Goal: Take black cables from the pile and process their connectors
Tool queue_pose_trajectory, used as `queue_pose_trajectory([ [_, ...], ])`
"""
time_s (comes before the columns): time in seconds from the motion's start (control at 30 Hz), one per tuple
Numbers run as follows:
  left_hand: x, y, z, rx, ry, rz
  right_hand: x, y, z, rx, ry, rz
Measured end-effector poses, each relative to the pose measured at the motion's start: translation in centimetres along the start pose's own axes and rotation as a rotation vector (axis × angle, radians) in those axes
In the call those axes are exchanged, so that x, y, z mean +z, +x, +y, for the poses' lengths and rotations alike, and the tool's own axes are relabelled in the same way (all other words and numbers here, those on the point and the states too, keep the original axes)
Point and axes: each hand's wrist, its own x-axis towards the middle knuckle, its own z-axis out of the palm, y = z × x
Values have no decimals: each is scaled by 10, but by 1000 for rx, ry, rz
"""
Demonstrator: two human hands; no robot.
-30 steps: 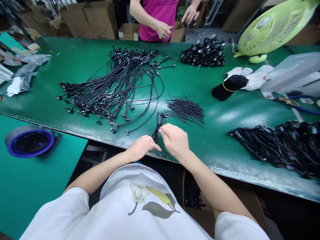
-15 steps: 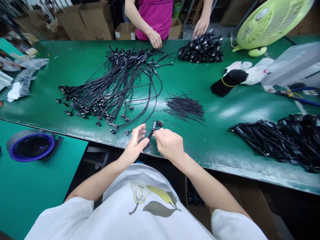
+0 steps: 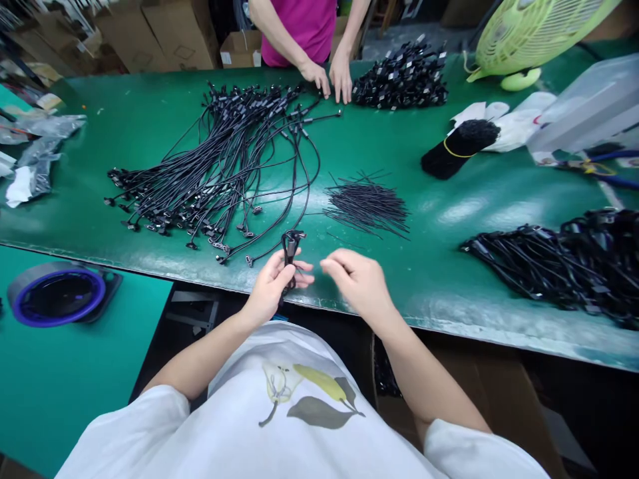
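A folded black cable (image 3: 290, 253) is upright in my left hand (image 3: 272, 283), thumb across it and fingers behind, above the table's front edge. Its connector end sticks up past the fingers. A short thin black strand, perhaps a twist tie, juts from the bundle toward the right. Just to the right, apart from the cable, my right hand (image 3: 362, 283) is closed in a pinch; whatever its fingertips hold is too small to make out. Beyond the hands lies a loose pile of thin black ties (image 3: 368, 206). A large spread of black cables (image 3: 214, 159) with connectors lies to the left.
Folded cables (image 3: 554, 266) are heaped at right, another cable heap (image 3: 402, 76) at the back. A banded black tie bundle (image 3: 459, 150), blue-handled pliers (image 3: 599, 166) and a green fan (image 3: 539, 40) stand on the right. Across the table (image 3: 434, 246), a co-worker's hands (image 3: 329, 76) touch cables.
My right hand has moved right, away from the cable, while my left hand has closed round it. The co-worker's hand has come from the back heap to beside the other hand.
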Motion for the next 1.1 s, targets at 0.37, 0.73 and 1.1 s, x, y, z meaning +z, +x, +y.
queue_pose_trajectory([
  [0.37, 5, 0, 10, -31, 90, -47, 11, 15, -6, -224, 114, 129],
  [0.73, 5, 5, 15, 47, 425, 41, 13, 14, -15, -319, 5, 256],
  [1.1, -6, 6, 8, 37, 360, 67, 17, 16, -13, -148, 130, 278],
])
